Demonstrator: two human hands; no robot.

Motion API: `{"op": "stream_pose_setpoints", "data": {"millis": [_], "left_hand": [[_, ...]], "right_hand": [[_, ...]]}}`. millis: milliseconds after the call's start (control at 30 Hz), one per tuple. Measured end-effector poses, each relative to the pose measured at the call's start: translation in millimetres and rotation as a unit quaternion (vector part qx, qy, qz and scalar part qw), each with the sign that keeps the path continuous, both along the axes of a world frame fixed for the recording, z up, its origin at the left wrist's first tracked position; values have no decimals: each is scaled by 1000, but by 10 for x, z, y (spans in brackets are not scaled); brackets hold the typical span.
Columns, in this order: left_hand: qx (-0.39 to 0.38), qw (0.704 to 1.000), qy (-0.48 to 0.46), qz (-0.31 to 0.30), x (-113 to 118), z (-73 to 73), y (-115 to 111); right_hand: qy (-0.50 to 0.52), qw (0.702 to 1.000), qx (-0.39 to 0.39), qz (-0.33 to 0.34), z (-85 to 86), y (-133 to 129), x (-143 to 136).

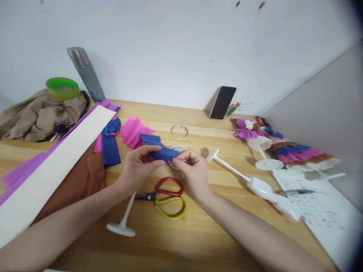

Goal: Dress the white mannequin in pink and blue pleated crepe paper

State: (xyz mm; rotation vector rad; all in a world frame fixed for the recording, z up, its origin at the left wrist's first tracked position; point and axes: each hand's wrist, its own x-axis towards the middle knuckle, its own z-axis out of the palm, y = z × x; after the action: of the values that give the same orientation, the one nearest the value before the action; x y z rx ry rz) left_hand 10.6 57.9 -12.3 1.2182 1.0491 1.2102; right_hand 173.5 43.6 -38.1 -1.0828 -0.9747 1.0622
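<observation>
A strip of blue crepe paper (163, 152), pleated at its far end, is stretched between my two hands above the table. My left hand (140, 162) pinches its left part between thumb and fingers. With closed fingertips my right hand (193, 168) grips the right end. Just behind the paper, a white roll of tape (177, 147) is partly hidden. Below my hands lie scissors (161, 198) with one red and one yellow handle, their blades partly covered by my left forearm. Pleated pink crepe paper (134, 132) rests beyond my left hand.
A white strip of board (62, 166) lies over brown crepe paper (76, 181) at left. White plastic stands (121, 229) lie around, one with a white doll-like body (262, 187) at right. A phone (223, 102) leans on the wall. A bracelet (179, 131) sits mid-table.
</observation>
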Motion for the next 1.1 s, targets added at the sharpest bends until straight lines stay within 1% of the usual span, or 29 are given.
{"op": "stream_pose_setpoints", "data": {"millis": [167, 333, 533, 700, 800, 867, 967, 1100], "left_hand": [[2, 1000, 19, 7, 12, 47, -11], [-11, 1000, 19, 9, 21, 60, -15], [-40, 999, 9, 20, 17, 81, -27], [-61, 998, -9, 21, 26, 30, 9], [-49, 998, -27, 7, 30, -24, 32], [-37, 998, -42, -4, 30, -31, 33], [-28, 998, -48, -18, 29, 10, 10], [-30, 999, -34, -12, 38, 40, -24]], "right_hand": [[8, 1000, -4, 1, -12, 6, 4], [13, 1000, 3, -1, -32, 13, -4], [-1, 1000, 0, -3, 8, 0, -6], [-31, 999, 14, -6, 69, -17, -7], [-55, 998, 30, -13, 96, -26, -10], [-62, 997, 36, -18, 101, -29, -11], [-64, 997, 35, -23, 96, -28, -11], [-68, 997, 35, -22, 97, -29, -9]]}}
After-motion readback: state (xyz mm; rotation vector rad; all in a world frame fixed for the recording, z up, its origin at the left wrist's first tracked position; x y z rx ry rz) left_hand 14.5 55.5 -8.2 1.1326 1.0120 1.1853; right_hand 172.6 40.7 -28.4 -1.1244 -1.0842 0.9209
